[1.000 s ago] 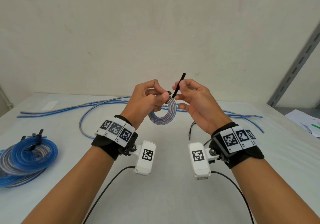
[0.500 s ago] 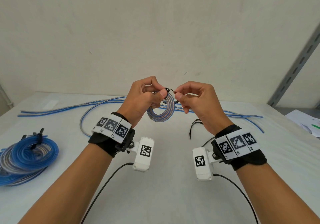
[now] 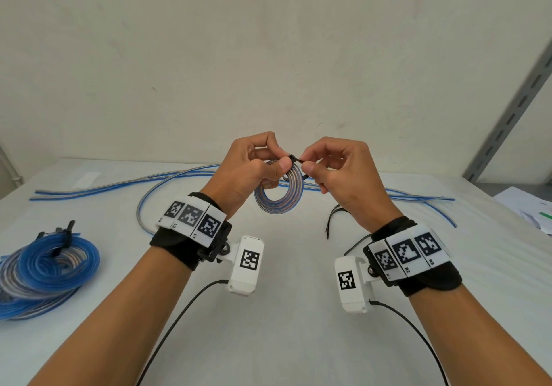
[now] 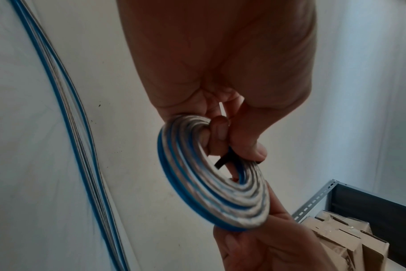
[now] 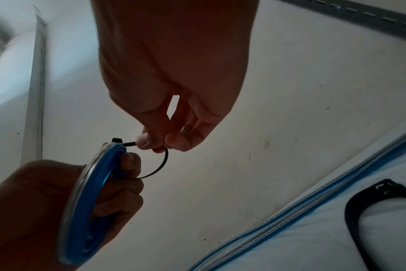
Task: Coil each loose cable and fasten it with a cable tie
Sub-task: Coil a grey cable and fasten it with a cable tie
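Note:
A small flat coil of blue-and-clear cable [image 3: 279, 197] [image 4: 211, 185] [image 5: 90, 205] hangs in the air above the white table [image 3: 283, 311]. My left hand [image 3: 254, 173] [image 4: 223, 132] pinches the coil's top between thumb and fingers. A black cable tie [image 3: 294, 158] [image 5: 158, 165] loops through the coil, its head at the coil's top. My right hand [image 3: 331, 170] [image 5: 165, 141] pinches the tie's tail just beside the head. In the left wrist view a short piece of the tie [image 4: 224, 161] shows inside the coil.
Loose blue cables [image 3: 125, 185] lie along the table's back. A pile of tied blue coils [image 3: 44, 269] sits at the left. Spare black ties [image 3: 334, 215] [image 5: 364, 210] lie below my right hand. Papers [image 3: 534, 209] and a metal rack post [image 3: 507, 117] stand at the right.
The tie's tail stood up free a second ago; it now bends over and runs into the head. Both hands have risen slightly and drawn closer together.

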